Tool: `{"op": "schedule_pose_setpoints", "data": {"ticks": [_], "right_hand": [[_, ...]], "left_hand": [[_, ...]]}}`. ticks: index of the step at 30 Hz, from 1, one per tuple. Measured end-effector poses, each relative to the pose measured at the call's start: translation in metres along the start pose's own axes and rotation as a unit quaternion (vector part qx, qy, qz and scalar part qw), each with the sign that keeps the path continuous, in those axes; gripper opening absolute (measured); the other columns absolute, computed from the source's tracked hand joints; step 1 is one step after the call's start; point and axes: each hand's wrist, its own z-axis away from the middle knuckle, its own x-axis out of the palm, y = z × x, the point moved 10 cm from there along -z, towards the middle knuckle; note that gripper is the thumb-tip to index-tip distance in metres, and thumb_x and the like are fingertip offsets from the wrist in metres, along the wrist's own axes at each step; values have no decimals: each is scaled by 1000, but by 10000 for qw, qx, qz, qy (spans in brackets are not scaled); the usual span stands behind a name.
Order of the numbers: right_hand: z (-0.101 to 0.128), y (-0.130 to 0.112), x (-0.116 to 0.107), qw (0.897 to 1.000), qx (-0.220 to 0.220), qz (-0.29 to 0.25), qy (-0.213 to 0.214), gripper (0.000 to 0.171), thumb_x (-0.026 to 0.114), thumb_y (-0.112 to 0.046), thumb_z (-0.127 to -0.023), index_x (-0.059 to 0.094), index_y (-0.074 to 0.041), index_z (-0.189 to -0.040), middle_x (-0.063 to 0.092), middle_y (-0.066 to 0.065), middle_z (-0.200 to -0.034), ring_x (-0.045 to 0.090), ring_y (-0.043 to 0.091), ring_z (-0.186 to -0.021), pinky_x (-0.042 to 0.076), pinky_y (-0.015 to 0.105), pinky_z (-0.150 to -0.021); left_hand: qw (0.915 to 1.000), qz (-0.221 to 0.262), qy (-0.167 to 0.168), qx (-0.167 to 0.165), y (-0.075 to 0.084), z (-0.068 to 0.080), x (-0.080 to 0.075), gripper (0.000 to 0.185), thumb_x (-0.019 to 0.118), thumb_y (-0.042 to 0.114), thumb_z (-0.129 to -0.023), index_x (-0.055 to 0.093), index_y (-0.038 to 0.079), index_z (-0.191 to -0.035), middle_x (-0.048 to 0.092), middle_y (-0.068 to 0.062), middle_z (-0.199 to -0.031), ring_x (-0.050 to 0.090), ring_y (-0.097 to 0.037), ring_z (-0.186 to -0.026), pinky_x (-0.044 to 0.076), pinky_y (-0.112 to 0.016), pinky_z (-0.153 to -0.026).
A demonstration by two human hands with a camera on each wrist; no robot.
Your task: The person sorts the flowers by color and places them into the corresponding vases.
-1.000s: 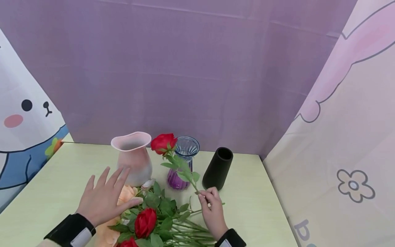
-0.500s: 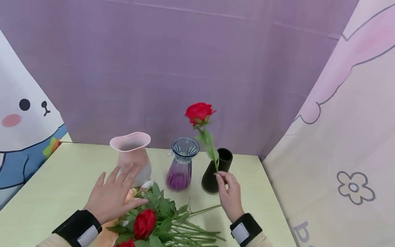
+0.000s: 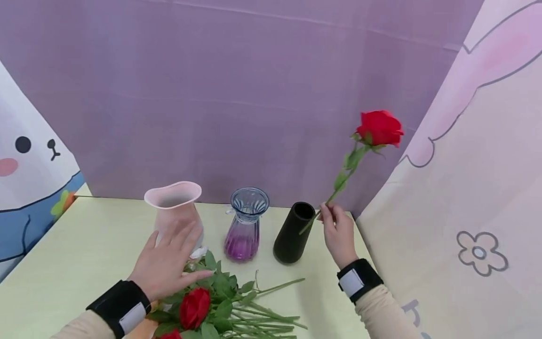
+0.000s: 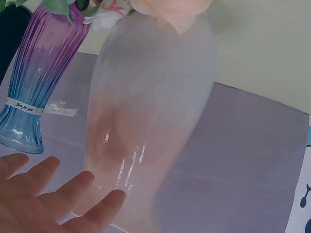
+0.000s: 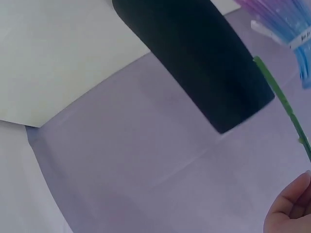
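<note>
My right hand [image 3: 339, 233] pinches the stem of a red rose [image 3: 379, 128] beside the black vase [image 3: 292, 238]. The bloom leans up to the right, and the cut stem end points down-left across the vase's upper side in the head view. In the right wrist view the green stem [image 5: 286, 104] rises from the fingertips, near the vase's mouth. My left hand [image 3: 171, 261] is spread with straight fingers over the flowers, in front of the pink-and-white vase [image 3: 173, 212]. The left wrist view shows its fingertips [image 4: 114, 199] close to that vase, holding nothing.
Between the other two vases stands a blue-and-purple glass vase [image 3: 243, 235] with a small ribbon at its neck. Several flowers lie at the table's front, among them a red rose bloom [image 3: 195, 308], with green stems [image 3: 271, 318] pointing right. A purple cloth [image 3: 237, 94] hangs behind.
My right hand has carried the rose up and right, from in front of the glass vase to the black vase; the bloom has swung from leaning left to leaning right. My left hand has shifted slightly right.
</note>
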Motion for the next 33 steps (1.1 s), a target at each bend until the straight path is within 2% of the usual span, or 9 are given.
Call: {"op": "schedule_pose_setpoints", "data": {"ticks": [2, 3, 6, 8, 15, 18, 25, 27, 33], "right_hand": [[-10, -14, -9, 9998, 180, -118, 14, 16, 59, -18, -101, 68, -10, -111, 71, 6, -90, 67, 17, -80, 58, 23, -70], [-15, 16, -9, 9997, 219, -81, 55, 17, 59, -22, -101, 68, -14, -113, 71, 4, -91, 67, 16, -80, 58, 22, -69], [-29, 34, -11, 9992, 364, -184, -24, 21, 60, -28, -101, 68, -17, -116, 72, 5, -94, 68, 19, -82, 60, 28, -72], [-36, 39, -15, 9994, 215, -268, 32, 21, 61, -33, -100, 69, -21, -115, 72, 2, -92, 68, 16, -80, 60, 25, -70], [-48, -45, -39, 9966, 665, -483, 22, 29, 60, -35, -99, 69, -12, -115, 73, 10, -92, 68, 23, -82, 59, 34, -71], [-43, -55, -42, 9968, 660, -452, -15, 29, 62, -36, -98, 69, -12, -112, 73, 8, -90, 67, 20, -77, 57, 28, -63], [-33, -23, -21, 9933, 790, 732, -422, 36, 60, -52, -95, 71, -20, -108, 71, 3, -86, 66, 19, -71, 52, 32, -56], [-31, -16, -15, 9943, 574, 826, -340, 32, 63, -45, -96, 72, -15, -103, 69, 4, -82, 64, 18, -66, 47, 29, -50], [-27, -15, -2, 9877, 510, 1410, -454, 37, 59, -55, -95, 72, -20, -93, 67, 0, -71, 59, 17, -57, 39, 29, -46]], "left_hand": [[10000, 18, 29, 78, 5, -5, -4, 125, 38, 103, -58, 12, 37, -160, 5, 11, -168, 0, -25, -156, -13, -72, -115], [9999, 29, 68, 111, 7, -8, -7, 124, 39, 103, -58, 12, 37, -160, 6, 10, -168, 0, -26, -156, -12, -72, -116], [9997, 36, 172, 165, 8, -10, -14, 123, 40, 102, -59, 14, 36, -160, 7, 10, -168, 2, -27, -156, -8, -71, -118], [9995, 55, 227, 198, 10, -11, -15, 123, 41, 102, -59, 15, 36, -160, 7, 9, -168, 3, -28, -156, -6, -71, -118], [9987, 203, 306, 344, 30, -11, -16, 123, 41, 102, -59, 17, 36, -159, 6, 3, -168, 3, -32, -155, -3, -72, -118], [9984, 263, 289, 407, 37, -11, -16, 123, 41, 102, -59, 16, 35, -160, 6, 3, -168, 3, -32, -155, -4, -72, -119], [9977, 397, 280, 463, 43, -7, -12, 122, 42, 101, -60, 17, 35, -160, 7, 4, -168, 3, -32, -155, -3, -71, -119], [9976, 416, 285, 479, 45, -6, -10, 121, 42, 101, -61, 17, 35, -159, 8, 5, -168, 4, -32, -155, -3, -71, -119], [9974, 483, 136, 515, 58, 1, 6, 120, 41, 101, -61, 16, 37, -159, 7, 8, -168, 3, -30, -155, -5, -71, -119]]}}
